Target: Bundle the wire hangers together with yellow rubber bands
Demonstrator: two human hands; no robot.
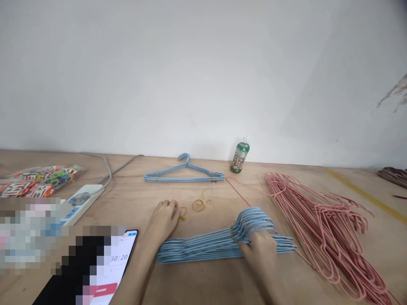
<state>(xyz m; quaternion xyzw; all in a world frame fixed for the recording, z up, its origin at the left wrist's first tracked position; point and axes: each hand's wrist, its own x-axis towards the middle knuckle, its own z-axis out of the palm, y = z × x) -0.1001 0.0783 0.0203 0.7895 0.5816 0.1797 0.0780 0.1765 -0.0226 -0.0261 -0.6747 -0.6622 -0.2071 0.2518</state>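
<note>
The pale wooden table (127,199) meets the white wall (203,76) along its far edge, while its near edge lies out of view; wood shows between the wall and the hands, with a strip of it left of the pile of thin pink wire hangers (321,231), which spreads rightward and runs off the bottom of the view, a yellow stripe (365,192) beyond it. The right hand (262,250) has its fingers closed around the bundle of thin blue wire hangers (203,248) just below its hooks, at the near middle of the table. The left hand (163,218) is low over the wood behind the bundle's left end, fingers bent and close together beside a thin yellow rubber band (182,218); whether they pinch it I cannot tell. Counted: two blue bundles, one held and one flat near the wall (184,179); one pink pile, too tangled to number; about four loose yellow bands or pieces, partly overlapping; one green-labelled bottle with a white cap (240,157); one lit black-edged phone (108,271); one white power strip (74,216); one clear bag of multicoloured pieces (44,182)
</note>
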